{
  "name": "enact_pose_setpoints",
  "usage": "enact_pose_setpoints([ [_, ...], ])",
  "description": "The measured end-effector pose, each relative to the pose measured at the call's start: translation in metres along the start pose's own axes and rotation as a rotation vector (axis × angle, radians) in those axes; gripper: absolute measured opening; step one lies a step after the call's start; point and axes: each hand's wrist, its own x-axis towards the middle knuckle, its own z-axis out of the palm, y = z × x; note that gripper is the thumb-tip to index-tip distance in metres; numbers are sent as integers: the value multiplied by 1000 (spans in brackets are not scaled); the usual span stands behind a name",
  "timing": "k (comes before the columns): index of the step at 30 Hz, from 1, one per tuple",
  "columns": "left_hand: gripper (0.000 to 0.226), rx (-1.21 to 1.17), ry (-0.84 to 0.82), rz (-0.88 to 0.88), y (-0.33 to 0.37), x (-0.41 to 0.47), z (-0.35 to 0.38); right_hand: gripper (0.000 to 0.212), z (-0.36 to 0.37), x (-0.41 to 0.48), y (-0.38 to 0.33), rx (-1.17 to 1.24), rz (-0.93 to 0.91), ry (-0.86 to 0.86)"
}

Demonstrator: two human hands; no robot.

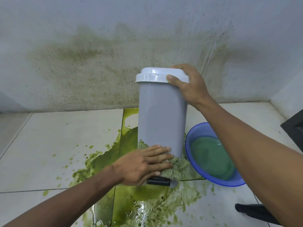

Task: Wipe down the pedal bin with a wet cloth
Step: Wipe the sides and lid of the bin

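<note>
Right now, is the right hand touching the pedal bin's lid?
Touching. The head view shows the right hand gripping the white lid, with the thumb pressed on its front rim and the fingers wrapped over its far edge.

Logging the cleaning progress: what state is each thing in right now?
Pedal bin: standing, lid closed.
Cloth: stained green, pressed on the bin's lower front.
Left hand: flat on cloth.
Right hand: grips lid.
Basin: holds greenish water.
Floor: wet with green spill.
Wall: stained green.
</note>
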Motion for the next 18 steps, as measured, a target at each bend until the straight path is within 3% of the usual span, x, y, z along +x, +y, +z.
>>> enact_pose_setpoints([
  [6,60,148,-16,262,-5,17,11,43,2,-2,-4,0,-5,-5],
  [9,46,137,112,302,-4,24,14,44,1,-2,-3,13,-2,-24],
  [15,57,223,536,-228,-27,41,-33,45,3,-2,-4,-3,-15,-18],
  [18,68,221,627,-386,-30,55,-39,43,1,2,-4,-29,-22,-22],
])
